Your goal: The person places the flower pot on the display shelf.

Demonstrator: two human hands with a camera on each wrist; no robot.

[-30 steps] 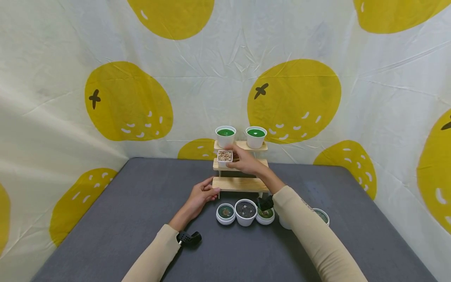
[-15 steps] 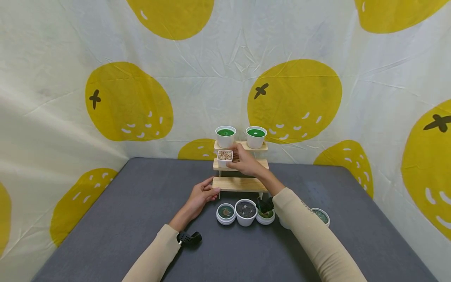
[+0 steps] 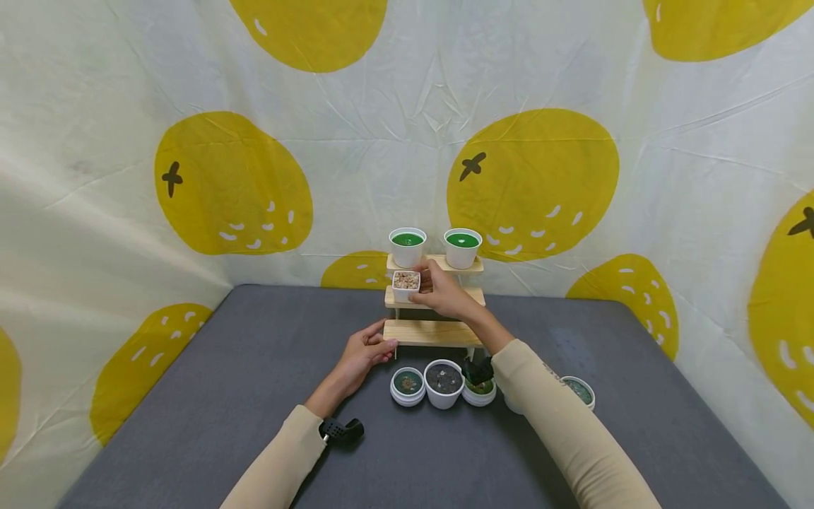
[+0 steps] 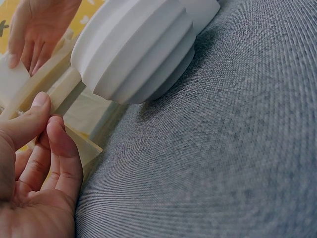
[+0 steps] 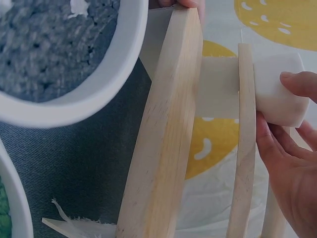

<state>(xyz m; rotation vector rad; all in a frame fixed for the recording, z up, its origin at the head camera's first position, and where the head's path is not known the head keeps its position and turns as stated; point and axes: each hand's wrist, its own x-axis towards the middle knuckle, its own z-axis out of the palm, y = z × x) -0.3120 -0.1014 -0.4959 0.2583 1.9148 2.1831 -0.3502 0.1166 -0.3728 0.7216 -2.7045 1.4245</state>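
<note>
A three-tier wooden display stand (image 3: 432,332) stands at the back of the table. My left hand (image 3: 357,359) pinches the left end of its lowest shelf between thumb and fingers, as the left wrist view also shows. On the left of the middle shelf sits a small square white pot (image 3: 405,290) filled with pale pebbles. My right hand (image 3: 445,291) holds this pot from its right side, thumb in front and fingers behind. In the right wrist view the white pot (image 5: 280,94) rests against the shelf edge. Two white pots with green tops, a left one (image 3: 407,247) and a right one (image 3: 462,247), stand on the top shelf.
Before the stand are a ribbed white pot (image 3: 408,399), a taller pot of dark soil (image 3: 443,401) and another ribbed pot (image 3: 478,400). One more pot (image 3: 581,389) is partly behind the right sleeve (image 3: 566,417). A patterned curtain (image 3: 356,177) hangs behind the table.
Almost nothing moves. The right fingers have slid slightly back from the pot's upper rim; the pot, stand and left hand stay put.
</note>
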